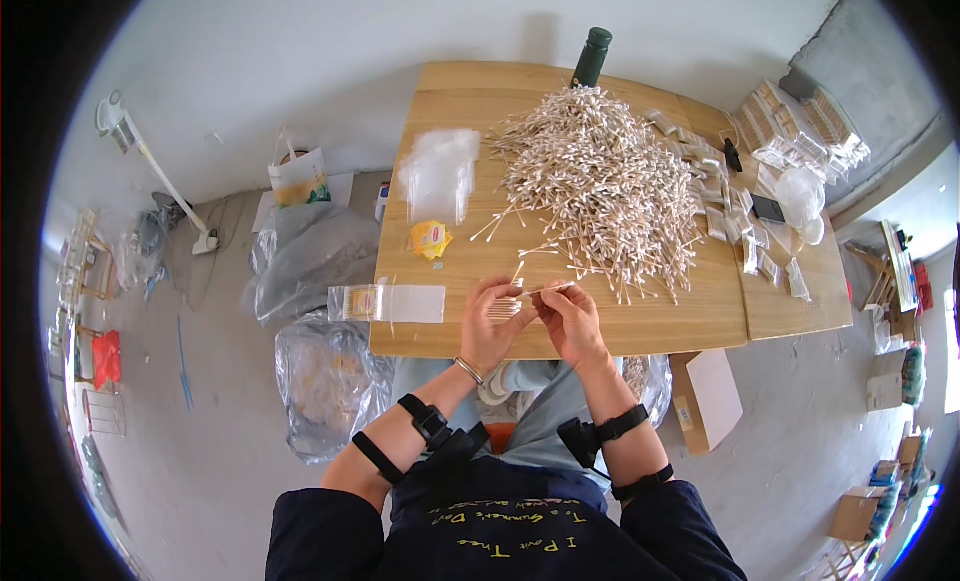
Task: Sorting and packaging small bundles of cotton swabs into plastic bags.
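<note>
The left hand [487,326] cups a row of cotton swabs [507,308]; the right hand [573,324] pinches a single swab [538,290]. They should be feather-light, thin sticks stiff but snappable, best taken mid-shaft, off the soft tips. Beyond, a tangled swab pile [605,186] covers the wood-grained counter [470,86] beside limp, filmy clear sleeves [440,171].

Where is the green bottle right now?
In the head view, the green bottle is right of centre, near the far edge of the table, just behind the swab pile.
</note>
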Action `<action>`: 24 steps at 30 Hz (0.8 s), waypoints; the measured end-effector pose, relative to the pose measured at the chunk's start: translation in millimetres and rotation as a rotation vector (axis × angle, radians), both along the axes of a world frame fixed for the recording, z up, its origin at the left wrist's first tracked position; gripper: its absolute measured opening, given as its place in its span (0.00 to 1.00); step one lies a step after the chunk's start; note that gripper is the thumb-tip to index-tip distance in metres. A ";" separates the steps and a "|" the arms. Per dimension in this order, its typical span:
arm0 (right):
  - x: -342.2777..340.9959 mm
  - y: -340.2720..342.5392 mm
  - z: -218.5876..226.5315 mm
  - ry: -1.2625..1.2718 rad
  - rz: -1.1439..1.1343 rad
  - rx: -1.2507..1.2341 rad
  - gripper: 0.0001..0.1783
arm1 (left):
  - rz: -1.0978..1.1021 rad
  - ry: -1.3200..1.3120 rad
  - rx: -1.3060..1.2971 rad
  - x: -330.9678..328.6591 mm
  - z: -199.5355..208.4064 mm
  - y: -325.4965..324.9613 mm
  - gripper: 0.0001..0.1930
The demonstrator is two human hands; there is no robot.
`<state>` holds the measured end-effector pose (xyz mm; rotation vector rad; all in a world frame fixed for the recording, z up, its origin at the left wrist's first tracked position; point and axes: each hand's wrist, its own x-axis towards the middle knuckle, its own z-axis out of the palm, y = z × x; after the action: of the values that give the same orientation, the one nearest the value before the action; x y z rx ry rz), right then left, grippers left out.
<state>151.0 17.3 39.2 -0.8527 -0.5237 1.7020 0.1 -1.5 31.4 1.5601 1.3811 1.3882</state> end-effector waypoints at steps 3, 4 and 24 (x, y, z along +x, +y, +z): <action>6.7 -11.0 2.6 0.108 -0.011 0.060 0.05 | -0.065 -0.039 0.020 6.4 6.2 4.0 0.13; 9.9 -14.7 3.3 0.149 -0.008 0.086 0.05 | -0.076 -0.037 0.023 9.8 7.4 3.3 0.13; 67.8 -77.3 51.8 -1.214 -0.347 0.515 0.06 | -0.445 -0.374 -0.258 79.6 29.4 -8.2 0.09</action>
<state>218.7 -59.9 91.0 -1.4189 -1.4347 0.5198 79.7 -9.7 60.8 1.2596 0.8804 1.1060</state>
